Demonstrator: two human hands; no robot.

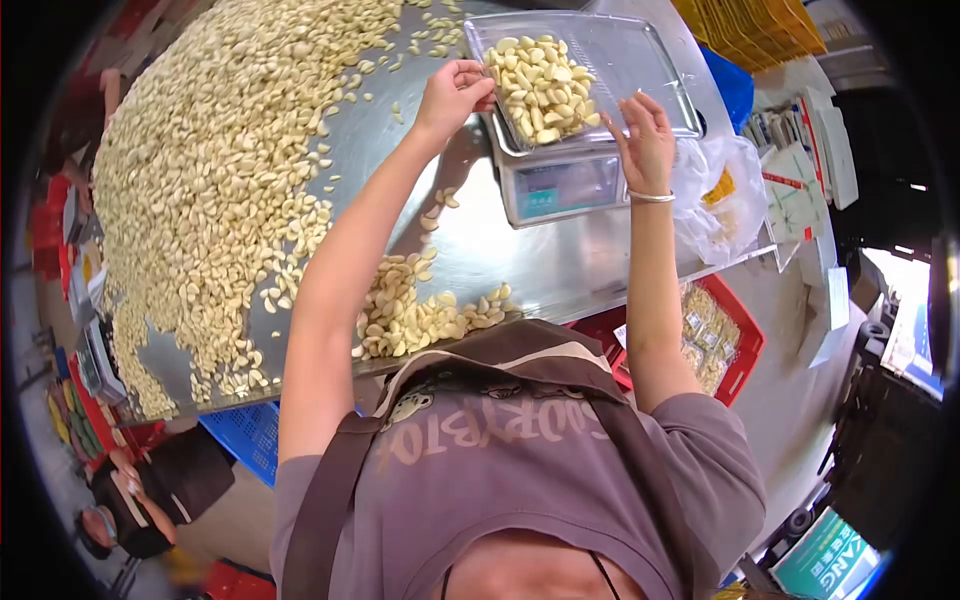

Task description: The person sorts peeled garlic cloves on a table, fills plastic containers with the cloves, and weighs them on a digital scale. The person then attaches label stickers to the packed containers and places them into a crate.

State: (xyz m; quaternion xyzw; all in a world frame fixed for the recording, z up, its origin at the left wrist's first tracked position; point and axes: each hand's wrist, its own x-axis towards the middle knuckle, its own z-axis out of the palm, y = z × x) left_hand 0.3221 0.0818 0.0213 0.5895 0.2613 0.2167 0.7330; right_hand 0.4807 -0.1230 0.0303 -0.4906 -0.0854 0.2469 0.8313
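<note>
Peeled garlic cloves (541, 88) lie heaped in the left part of a clear tray (640, 60), which rests on a weighing scale (565, 185). My left hand (455, 97) is at the tray's left side, fingers curled and pinched close to the cloves. What sits between those fingertips is too small and see-through to name. On the right of the cloves is my right hand (648, 145), thumb apart from the raised fingers, over the tray's near right edge. No object shows in it.
A large mound of garlic cloves (220, 150) covers the left of the metal table (465, 255). A smaller heap (410, 315) sits near its front edge. Right of the scale is a clear plastic bag (725, 200). Below stands a red crate (745, 345) with packed bags. Another person (150, 495) is at lower left.
</note>
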